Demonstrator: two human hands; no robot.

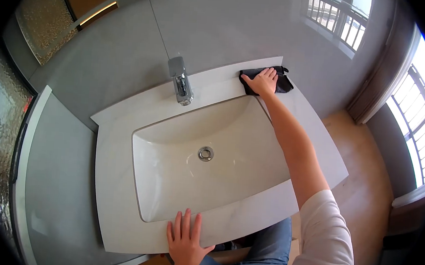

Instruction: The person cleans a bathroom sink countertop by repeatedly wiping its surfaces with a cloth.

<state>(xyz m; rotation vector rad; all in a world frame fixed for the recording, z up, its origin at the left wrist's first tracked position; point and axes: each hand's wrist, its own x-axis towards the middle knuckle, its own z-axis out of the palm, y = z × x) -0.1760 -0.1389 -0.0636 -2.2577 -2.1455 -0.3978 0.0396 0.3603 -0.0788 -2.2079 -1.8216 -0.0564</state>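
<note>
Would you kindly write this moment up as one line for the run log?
right hand: flat on dark cloth, back right of countertop | left hand: fingers spread at countertop's front | faucet: behind basin, untouched

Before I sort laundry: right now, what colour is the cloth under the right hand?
Black, clearest in the head view.

- White countertop, faintly veined, around a pale basin
- Chrome faucet at the far side
- Dark cloth, rumpled, near the far right corner

Cloth right of faucet, behind basin
</note>
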